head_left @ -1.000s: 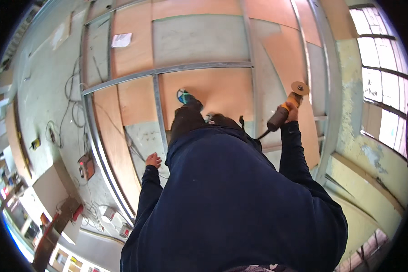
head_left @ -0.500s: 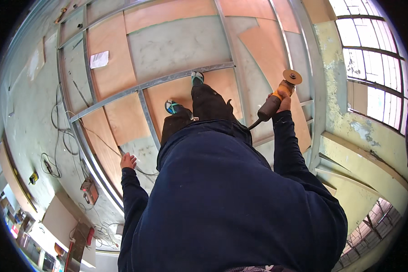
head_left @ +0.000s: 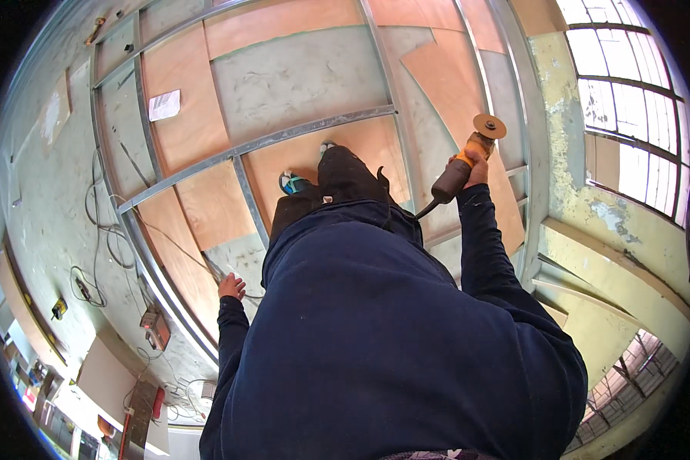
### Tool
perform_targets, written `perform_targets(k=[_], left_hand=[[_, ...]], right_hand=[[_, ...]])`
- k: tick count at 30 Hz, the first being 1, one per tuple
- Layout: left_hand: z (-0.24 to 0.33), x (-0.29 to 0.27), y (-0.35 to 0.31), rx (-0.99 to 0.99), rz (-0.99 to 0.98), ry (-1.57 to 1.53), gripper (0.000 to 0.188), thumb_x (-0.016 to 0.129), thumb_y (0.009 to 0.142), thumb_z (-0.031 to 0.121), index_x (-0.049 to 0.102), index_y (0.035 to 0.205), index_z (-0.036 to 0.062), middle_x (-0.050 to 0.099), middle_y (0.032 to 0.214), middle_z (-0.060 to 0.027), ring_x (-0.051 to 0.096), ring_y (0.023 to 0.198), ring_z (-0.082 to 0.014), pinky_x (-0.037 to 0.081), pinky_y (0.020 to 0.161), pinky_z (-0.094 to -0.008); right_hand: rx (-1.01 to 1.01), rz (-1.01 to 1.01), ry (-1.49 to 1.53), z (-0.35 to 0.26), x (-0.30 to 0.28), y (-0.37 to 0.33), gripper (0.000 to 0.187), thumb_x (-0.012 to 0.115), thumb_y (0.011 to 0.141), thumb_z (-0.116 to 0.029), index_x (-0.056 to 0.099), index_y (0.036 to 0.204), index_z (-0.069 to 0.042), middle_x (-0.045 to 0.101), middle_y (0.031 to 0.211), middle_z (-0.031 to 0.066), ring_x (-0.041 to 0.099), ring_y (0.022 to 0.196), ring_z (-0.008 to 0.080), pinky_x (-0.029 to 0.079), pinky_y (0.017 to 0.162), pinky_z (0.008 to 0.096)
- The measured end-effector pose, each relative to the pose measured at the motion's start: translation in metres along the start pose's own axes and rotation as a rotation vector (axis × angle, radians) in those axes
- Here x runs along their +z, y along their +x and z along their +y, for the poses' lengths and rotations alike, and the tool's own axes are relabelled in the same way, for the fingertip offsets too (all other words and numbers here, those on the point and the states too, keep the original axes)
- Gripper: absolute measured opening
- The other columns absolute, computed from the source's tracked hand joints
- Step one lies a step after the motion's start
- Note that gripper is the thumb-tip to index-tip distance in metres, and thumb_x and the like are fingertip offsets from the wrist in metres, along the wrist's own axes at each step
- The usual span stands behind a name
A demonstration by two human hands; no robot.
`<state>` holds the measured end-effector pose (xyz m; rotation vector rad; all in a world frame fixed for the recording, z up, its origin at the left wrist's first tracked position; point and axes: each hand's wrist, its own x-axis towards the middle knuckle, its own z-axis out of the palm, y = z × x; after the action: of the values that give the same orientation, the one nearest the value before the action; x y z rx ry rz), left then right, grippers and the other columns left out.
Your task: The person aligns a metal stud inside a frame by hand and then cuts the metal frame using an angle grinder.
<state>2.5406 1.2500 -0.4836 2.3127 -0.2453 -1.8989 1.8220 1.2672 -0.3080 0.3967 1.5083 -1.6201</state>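
My right hand [head_left: 477, 167] is wrapped round an angle grinder [head_left: 452, 179] with an orange-and-dark body, held out at my right side. Its flat tan disc [head_left: 490, 126] points away from me, and a dark cord runs from the tail back toward my waist. Low at my left side hangs my left hand [head_left: 231, 287], empty, its fingers loosely bent and apart. Near it a cable [head_left: 199, 261] trails across the floor. Beneath me lies a frame of grey metal bars [head_left: 284, 138], with my sandalled feet inside one of its bays.
Thin wooden sheets [head_left: 176, 115] lie under the frame, one with a white paper [head_left: 164, 106] on it. To the left are looped cables [head_left: 92, 203] and a red-and-grey box-shaped machine [head_left: 156, 330]. Boards [head_left: 590, 249] lean at the right, below a barred window [head_left: 629, 100].
My left hand has come in toward my body, slightly rightward and nearer. My right foot has drawn back from the crossbar. The grinder has shifted slightly left, still in my right hand.
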Motion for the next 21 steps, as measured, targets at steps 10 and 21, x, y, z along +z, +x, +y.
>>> perform_targets(k=[10,21], left_hand=[[0.016,-0.009,-0.001,0.024,0.094,-0.003,0.042,0.053,0.089,0.039,0.047,0.121,0.0134,0.061,0.104,-0.0105,0.062,0.084,-0.0237,0.046,0.059,-0.033],[0.03,0.019,0.004,0.1,0.157,-0.169,0.036,0.061,0.085,0.037,0.056,0.112,0.0126,0.064,0.09,-0.0063,0.062,0.071,-0.0163,0.045,0.053,-0.0306]], right_hand=[[-0.033,0.006,-0.065,0.004,0.033,0.004,0.034,0.062,0.071,-0.022,0.044,0.091,-0.002,0.055,0.072,0.0119,0.059,0.061,0.0254,0.054,0.059,0.0373],[0.08,-0.197,-0.163,0.001,0.091,0.074,0.036,0.064,0.072,-0.033,0.054,0.084,0.0,0.058,0.068,0.0143,0.059,0.057,0.0287,0.052,0.055,0.0361]])
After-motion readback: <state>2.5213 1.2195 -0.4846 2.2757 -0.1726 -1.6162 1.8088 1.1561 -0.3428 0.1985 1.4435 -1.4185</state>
